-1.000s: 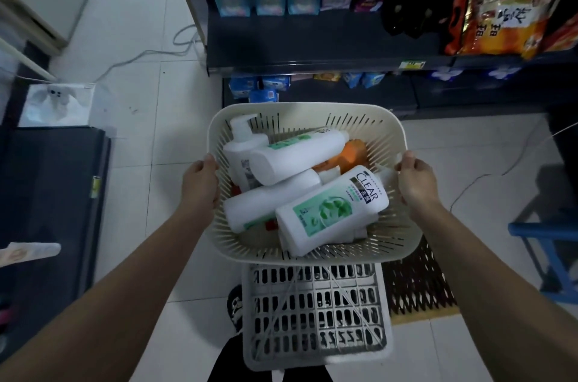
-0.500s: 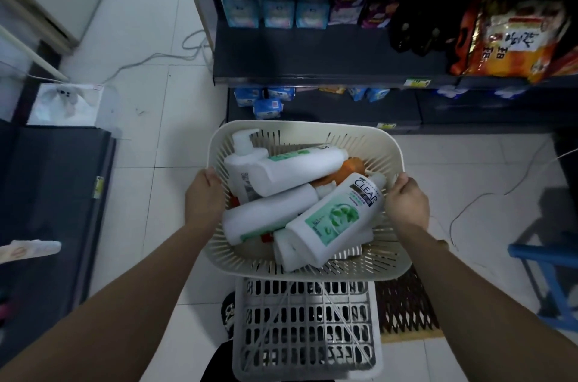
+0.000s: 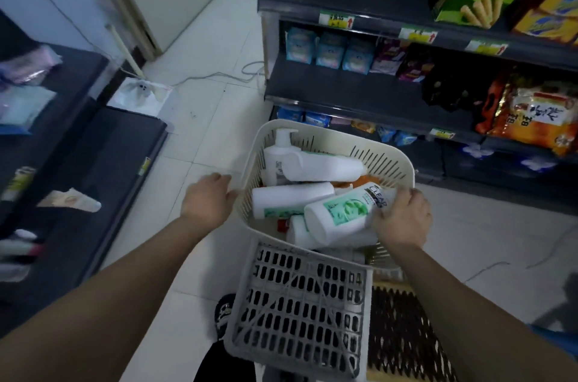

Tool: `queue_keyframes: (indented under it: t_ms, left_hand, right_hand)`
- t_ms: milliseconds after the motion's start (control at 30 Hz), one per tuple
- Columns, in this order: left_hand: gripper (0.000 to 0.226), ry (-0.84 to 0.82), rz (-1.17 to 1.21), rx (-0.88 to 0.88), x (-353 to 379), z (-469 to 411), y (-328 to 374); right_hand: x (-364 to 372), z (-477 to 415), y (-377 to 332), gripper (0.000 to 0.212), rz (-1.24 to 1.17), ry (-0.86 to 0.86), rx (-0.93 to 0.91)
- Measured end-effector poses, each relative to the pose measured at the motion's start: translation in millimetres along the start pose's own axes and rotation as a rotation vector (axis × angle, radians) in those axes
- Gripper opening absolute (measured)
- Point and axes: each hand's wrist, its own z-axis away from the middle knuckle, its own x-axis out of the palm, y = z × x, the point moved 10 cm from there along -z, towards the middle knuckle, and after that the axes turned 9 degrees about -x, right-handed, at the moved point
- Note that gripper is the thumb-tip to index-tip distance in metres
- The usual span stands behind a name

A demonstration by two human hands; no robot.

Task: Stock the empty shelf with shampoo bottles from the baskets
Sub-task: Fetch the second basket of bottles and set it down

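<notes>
"Cream plastic basket (image 3: pixel 387 162), its near edge over a grey slotted crate (image 3: pixel 300 313)," the inspector reads out. "Contents: shampoo bottles, lying heaped. A pump bottle (image 3: pixel 278 153) stands at the far left corner. The far white bottle (image 3: pixel 325 165) lies beside it, with the middle white bottle (image 3: pixel 291 198) nearer. The CLEAR bottle (image 3: pixel 341 212) sits on top at the near right."

"And the hands?" the clerk asks.

"The right hand (image 3: pixel 402 220) is at the basket's right side, fingers curled over the cap end of the CLEAR bottle. The left hand (image 3: pixel 208 200) is just beside the basket's left wall, thumb tip at the wall. Whether it grips cannot be told."

"Shelving?"

"A dark shelf unit (image 3: pixel 344 90) beyond the basket carries packets. A second dark shelf (image 3: pixel 125 156) stands to the left."
</notes>
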Motion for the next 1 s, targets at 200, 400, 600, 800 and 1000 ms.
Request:
queue_keyframes:
  t_ms: [200,400,600,800,1000]
  left_hand:
    - [0.041,-0.001,-0.119,-0.167,-32,72,-77]
    - [0.033,0.017,-0.196,-0.369,-62,169,-174]
    - [0.031,0.050,-0.144,-0.597,-77,281,-282]
    - [0.032,0.120,-0.167,-0.805,-96,413,-379]
    - [0.039,0.147,-0.192,-1.004,-99,557,-476]
  right_hand:
    - [-7,34,-134,0.068,-0.006,-0.200,-0.472]
    - [-2,116,-274,0.057,0.097,-0.371,-0.901]
    - [9,228,-390,0.056,0.257,-0.399,-1.245]
    - [19,372,-485,0.054,0.285,-0.381,-1.535]
    - [26,537,-556,0.058,0.353,-0.396,-1.768]
